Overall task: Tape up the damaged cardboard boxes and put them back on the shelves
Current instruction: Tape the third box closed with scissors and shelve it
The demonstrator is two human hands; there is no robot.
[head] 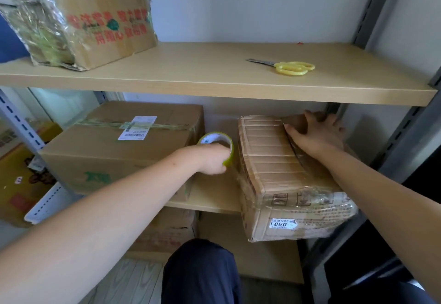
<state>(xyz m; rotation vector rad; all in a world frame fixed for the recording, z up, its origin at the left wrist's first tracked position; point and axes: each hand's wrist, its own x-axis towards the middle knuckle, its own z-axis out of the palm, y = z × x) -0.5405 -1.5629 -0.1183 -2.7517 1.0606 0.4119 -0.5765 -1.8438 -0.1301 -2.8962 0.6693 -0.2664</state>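
Pale wooden shelves (pixel 214 74) on grey steel uprights; yellow scissors (pixel 290 66) lie near the upper shelf's right end. Left hand (pixel 211 159) grips a tape roll (pixel 218 142); right hand (pixel 315 134), fingers straight, presses a taped box (pixel 269 160) overhanging the middle shelf's front edge.

The upper shelf board (pixel 214 74) carries a tape-wrapped cardboard box (pixel 95 29) and yellow-handled scissors (pixel 286 66); the lower shelf board (pixel 210 196) carries a labelled cardboard box (pixel 114 151) and a crushed, taped box (pixel 274 172).

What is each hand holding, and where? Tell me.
The left hand grips the tape roll through its core and outer rim. The right hand presses on the damaged box's top far end.
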